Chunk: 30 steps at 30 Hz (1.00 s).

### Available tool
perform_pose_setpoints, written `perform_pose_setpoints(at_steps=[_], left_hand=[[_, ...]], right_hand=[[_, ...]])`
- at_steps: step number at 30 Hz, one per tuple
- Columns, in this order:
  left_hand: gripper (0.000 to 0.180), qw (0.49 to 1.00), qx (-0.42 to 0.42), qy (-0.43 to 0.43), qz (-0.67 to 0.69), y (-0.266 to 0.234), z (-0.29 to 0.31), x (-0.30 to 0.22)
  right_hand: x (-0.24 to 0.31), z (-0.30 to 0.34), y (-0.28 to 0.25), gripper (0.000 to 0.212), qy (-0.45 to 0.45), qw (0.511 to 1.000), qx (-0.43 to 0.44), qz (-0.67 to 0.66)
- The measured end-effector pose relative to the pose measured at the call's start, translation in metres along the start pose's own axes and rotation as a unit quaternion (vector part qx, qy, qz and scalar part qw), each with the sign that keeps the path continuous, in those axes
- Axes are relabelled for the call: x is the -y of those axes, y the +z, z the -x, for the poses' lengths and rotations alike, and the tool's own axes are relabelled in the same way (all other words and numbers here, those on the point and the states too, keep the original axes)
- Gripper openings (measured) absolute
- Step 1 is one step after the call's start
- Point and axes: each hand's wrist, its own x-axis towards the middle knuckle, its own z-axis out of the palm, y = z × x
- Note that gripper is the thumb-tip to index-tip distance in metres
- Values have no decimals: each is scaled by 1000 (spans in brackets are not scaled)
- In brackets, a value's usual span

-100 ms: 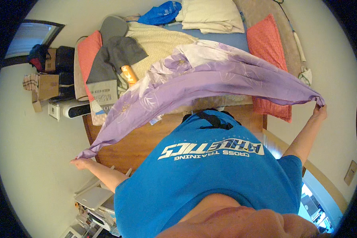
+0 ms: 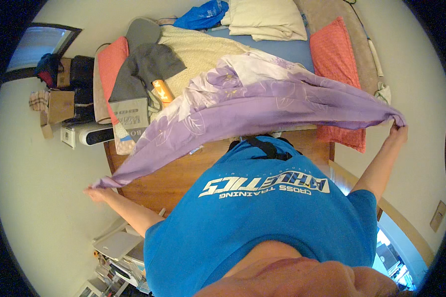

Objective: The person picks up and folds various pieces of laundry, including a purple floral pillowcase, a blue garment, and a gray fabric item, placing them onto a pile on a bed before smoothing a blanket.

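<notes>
A purple and white flowered sheet (image 2: pixel 252 111) is stretched wide across my front, its near edge raised and its far part lying over the bed. At the far left of the view, my left hand (image 2: pixel 96 193) is closed on one corner of it. My right hand (image 2: pixel 399 132) grips the opposite corner on the right, a little farther from me. Both arms reach out sideways. Between the hands the cloth hangs in soft lengthwise folds. It hides the middle of the bed's near edge. The fingertips of both hands are partly covered by bunched fabric.
On the bed lie a cream blanket (image 2: pixel 193 47), a folded cream quilt (image 2: pixel 267 20), a dark grey garment (image 2: pixel 143 69), an orange packet (image 2: pixel 162 91), a blue bag (image 2: pixel 201 15) and a red pillow (image 2: pixel 336 74). Cardboard boxes (image 2: pixel 61 105) stand at the left wall. A wooden board (image 2: pixel 158 183) lies below the sheet.
My left hand has moved slightly outward and up with its corner. The near edge of the sheet has dropped toward me in the middle and pulled straighter. My right hand is almost still.
</notes>
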Motion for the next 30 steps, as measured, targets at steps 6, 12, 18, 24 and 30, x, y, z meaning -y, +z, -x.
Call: perform_pose_setpoints(at_steps=[6,12,18,24,30], left_hand=[[40,868,470,-56,152,85,128,-89],[43,617,762,-74,180,159,341,-117],[31,513,821,-123,218,156,404,-156],[25,659,676,192,268,166,424,-144],[14,693,684,185,137,96,395,-58]], right_hand=[[-10,168,192,19,110,967,217,81],[-61,326,271,33,-78,756,623,187],[-47,455,291,42,-51,619,767,163],[-63,462,284,39,10,587,785,198],[-37,424,314,33,100,763,623,142]])
